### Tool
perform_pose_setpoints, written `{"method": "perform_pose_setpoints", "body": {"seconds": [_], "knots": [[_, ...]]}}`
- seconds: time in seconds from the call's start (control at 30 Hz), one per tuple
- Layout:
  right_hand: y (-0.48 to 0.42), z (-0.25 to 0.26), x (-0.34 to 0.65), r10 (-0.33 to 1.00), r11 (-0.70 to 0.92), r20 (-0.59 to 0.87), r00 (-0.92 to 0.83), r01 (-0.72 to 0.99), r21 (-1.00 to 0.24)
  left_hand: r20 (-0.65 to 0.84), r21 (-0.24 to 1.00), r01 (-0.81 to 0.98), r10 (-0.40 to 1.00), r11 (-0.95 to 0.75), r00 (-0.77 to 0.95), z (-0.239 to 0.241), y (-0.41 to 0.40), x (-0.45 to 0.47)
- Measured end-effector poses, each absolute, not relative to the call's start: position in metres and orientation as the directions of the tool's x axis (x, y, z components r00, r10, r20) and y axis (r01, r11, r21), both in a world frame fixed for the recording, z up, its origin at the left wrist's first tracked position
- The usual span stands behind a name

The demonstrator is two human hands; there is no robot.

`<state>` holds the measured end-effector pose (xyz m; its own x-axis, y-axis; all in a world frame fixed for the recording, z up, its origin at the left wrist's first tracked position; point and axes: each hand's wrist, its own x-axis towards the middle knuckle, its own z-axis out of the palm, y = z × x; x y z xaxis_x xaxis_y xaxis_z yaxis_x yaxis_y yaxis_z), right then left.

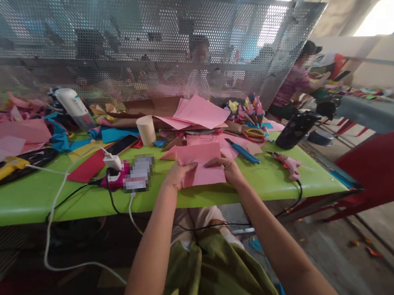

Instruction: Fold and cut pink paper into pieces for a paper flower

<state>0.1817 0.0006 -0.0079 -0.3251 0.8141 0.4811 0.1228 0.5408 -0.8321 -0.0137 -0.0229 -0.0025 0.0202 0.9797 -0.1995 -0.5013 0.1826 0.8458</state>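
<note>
Pink paper (203, 176) between phone (139, 173) and blue cutter (245, 153).

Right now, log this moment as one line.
left hand: grips pink paper, left edge | right hand: grips same paper, right edge | to the right: blue cutter, pink glue gun | surface: green table

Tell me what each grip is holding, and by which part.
Both hold the same pink paper: the left grip has its left side edge, the right grip its right side edge.
</note>
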Motion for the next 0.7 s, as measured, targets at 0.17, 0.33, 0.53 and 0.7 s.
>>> {"method": "perform_pose_setpoints", "body": {"seconds": [0.17,0.33,0.53,0.7], "knots": [[0.005,-0.012,0.183,0.842,0.507,0.459,-0.283,0.126,-0.852,-0.136,0.882,-0.455,0.991,0.123,0.005,-0.005,-0.022,-0.012],[0.009,-0.015,0.182,0.883,0.441,0.428,-0.194,0.033,-0.897,-0.102,0.905,-0.406,0.991,0.128,0.087,-0.006,-0.023,-0.014],[0.008,-0.012,0.178,0.926,0.345,0.360,-0.109,-0.139,-0.928,-0.100,0.940,-0.298,0.968,0.167,0.229,0.008,-0.031,-0.014],[0.007,-0.007,0.175,0.959,0.278,0.283,-0.003,-0.189,-0.942,0.008,0.903,-0.429,0.995,0.036,0.100,0.005,-0.027,-0.011]]}}
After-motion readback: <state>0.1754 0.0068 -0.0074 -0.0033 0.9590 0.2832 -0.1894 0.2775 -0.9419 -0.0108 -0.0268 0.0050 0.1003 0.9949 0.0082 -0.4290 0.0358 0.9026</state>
